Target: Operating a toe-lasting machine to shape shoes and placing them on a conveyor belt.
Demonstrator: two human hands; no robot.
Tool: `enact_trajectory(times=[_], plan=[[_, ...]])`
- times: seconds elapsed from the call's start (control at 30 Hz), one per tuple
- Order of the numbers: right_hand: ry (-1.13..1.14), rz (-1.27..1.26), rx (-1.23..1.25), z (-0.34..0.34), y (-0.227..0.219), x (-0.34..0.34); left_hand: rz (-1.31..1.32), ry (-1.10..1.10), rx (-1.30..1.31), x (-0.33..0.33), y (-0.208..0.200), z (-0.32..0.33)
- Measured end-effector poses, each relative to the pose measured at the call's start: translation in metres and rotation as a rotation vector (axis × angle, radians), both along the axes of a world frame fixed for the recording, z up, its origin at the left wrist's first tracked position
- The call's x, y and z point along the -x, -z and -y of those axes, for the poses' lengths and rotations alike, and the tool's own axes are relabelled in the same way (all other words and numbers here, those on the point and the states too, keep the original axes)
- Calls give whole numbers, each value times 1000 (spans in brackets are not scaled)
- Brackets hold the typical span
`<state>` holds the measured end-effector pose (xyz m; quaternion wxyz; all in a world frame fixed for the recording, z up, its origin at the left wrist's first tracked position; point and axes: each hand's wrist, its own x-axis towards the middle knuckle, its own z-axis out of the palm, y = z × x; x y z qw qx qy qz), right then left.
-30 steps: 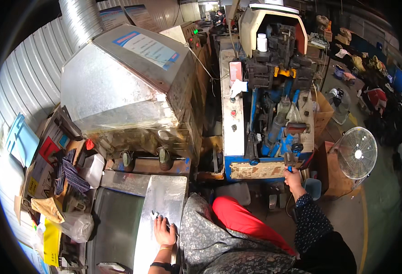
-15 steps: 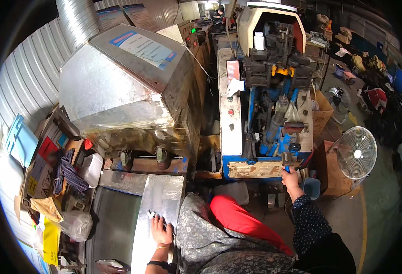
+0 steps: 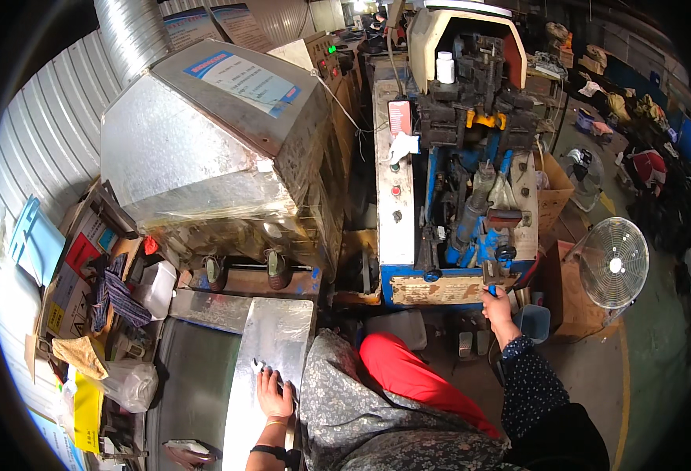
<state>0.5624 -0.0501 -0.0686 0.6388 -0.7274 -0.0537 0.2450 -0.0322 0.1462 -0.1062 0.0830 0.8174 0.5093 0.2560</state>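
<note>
My left hand (image 3: 275,395) lies with its fingers stretched out on a pale metal plate (image 3: 276,326). Just past its fingertips shows the metal end of what looks like an open-ended wrench (image 3: 257,366); the rest is hidden under the hand. Off to the right, my right hand (image 3: 500,308) is closed around the blue handle of a hand tool (image 3: 491,275). The tool's metal end points away from me, in front of the blue-framed machine (image 3: 440,275); its exact kind is unclear. A dark shoe (image 3: 191,453) sits on the dark belt (image 3: 192,385) left of the plate.
A large metal hood (image 3: 188,141) stands ahead on the left, with two shoes (image 3: 277,271) at its opening. Shelves with cloths and bags (image 3: 129,385) line the left side. Near my right hand are a blue-grey bucket (image 3: 532,323), a cardboard box (image 3: 577,298) and a fan (image 3: 615,263).
The view has shifted slightly. Both hands keep almost the same places, and the right one still grips the blue-handled tool. The shoe on the belt shows a little more.
</note>
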Motion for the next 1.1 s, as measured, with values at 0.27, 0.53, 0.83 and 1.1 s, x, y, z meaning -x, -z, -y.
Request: enact_trajectory(times=[0.27,0.53,0.83,1.1], plan=[[-25,8,-32,1,3,-1,21,15,-10,2,2,0],[-10,156,29,1,12,-7,21,-13,-18,2,6,0],[-29,6,238,-8,8,-20,38,-62,0,2,4,2],[-144,74,-401,-3,-77,45,6,-71,57,0,-3,3]])
